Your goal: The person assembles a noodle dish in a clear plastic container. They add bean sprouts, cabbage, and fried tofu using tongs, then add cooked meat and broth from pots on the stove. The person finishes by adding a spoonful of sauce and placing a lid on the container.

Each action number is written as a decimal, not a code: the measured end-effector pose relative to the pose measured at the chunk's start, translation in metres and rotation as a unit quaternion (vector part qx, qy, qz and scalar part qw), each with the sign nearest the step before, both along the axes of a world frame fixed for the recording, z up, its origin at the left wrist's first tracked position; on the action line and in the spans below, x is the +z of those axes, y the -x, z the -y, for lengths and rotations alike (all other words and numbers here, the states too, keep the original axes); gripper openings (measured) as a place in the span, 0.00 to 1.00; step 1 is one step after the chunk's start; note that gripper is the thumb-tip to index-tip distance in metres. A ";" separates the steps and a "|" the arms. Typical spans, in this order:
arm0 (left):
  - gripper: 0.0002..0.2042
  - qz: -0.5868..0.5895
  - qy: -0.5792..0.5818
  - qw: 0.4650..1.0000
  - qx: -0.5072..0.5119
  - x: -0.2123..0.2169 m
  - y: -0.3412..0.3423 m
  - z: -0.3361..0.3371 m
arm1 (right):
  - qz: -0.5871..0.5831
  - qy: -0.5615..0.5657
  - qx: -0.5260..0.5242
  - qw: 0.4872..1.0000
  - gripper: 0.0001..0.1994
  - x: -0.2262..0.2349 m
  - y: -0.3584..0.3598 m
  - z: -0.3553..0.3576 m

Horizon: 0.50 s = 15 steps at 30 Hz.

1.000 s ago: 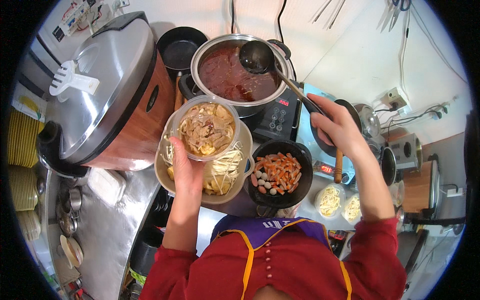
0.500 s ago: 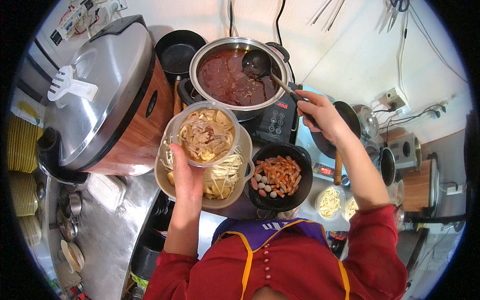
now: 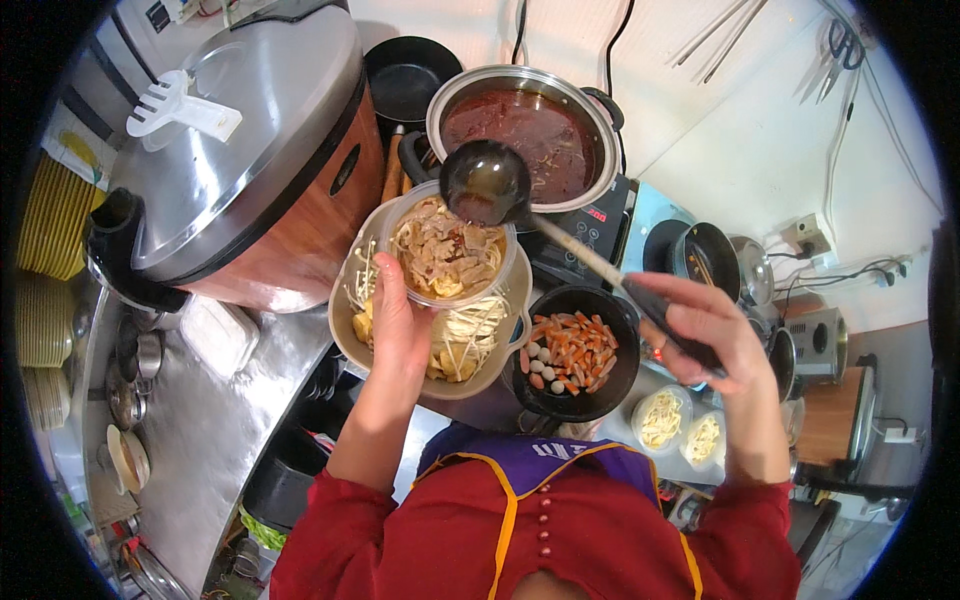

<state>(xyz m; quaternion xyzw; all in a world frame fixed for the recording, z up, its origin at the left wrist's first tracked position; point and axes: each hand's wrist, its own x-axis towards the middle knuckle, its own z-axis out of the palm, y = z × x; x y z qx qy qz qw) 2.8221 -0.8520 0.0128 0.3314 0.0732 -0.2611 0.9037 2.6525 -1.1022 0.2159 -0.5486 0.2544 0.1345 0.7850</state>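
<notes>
My left hand (image 3: 395, 315) is closed around the side of a clear plastic bowl (image 3: 445, 255) filled with sliced meat and broth. That bowl is above a larger beige bowl (image 3: 352, 370) of enoki mushrooms and yellow pieces. In my right hand (image 3: 710, 335) is the dark handle of a ladle (image 3: 487, 182). The ladle's black cup hangs over the bowl's far rim, with dark liquid visible in it; whether they touch, I cannot tell. Just beyond stands a steel pot (image 3: 440, 110) of reddish-brown soup on an induction cooker (image 3: 580, 235).
A black pan (image 3: 627, 385) of orange-and-white sticks and pale balls sits near me. A big wood-patterned cooker (image 3: 290, 225) with a steel lid takes up the left. To the right are tubs of noodles (image 3: 662, 420), more pans (image 3: 708, 255) and wall cords.
The ladle has come out of the pot's soup and moved toward me, over the plastic bowl's rim. My right hand has drawn nearer to my body. The whole view has shifted somewhat.
</notes>
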 end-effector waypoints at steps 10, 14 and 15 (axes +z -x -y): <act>0.37 0.005 -0.009 1.000 0.001 0.002 0.007 0.000 | 0.050 0.060 0.041 0.996 0.27 -0.014 0.002 -0.027; 0.36 0.024 -0.020 0.999 0.012 0.007 0.006 0.000 | 0.037 0.096 0.032 0.994 0.26 -0.005 0.011 -0.022; 0.36 0.022 -0.029 0.999 0.012 0.008 0.005 0.001 | 0.034 0.103 0.032 0.994 0.26 -0.003 0.014 -0.023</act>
